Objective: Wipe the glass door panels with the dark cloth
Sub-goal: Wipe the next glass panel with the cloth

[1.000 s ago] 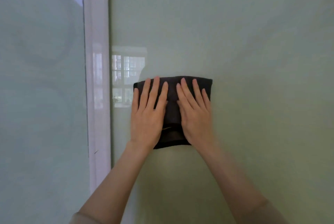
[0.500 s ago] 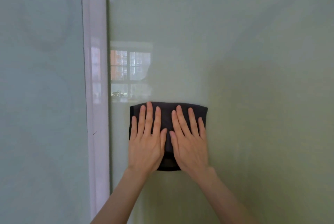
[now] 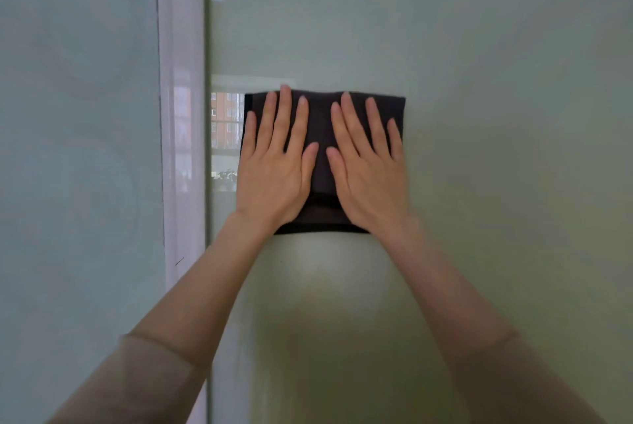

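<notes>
Most of the folded dark grey cloth (image 3: 322, 136) is hidden under the left hand (image 3: 274, 170) and right hand (image 3: 368, 177), both pressed flat, fingers spread, against the pale green frosted glass door panel (image 3: 479, 115).

Beige sleeves (image 3: 147, 375) pushed up, forearms bare, no rings.

The big glass panel (image 3: 479, 47) is lying open above, below and right of the dark cloth (image 3: 322, 122). On the left, a tall white frame strip (image 3: 181, 81) is standing close by, getting in the way.
</notes>
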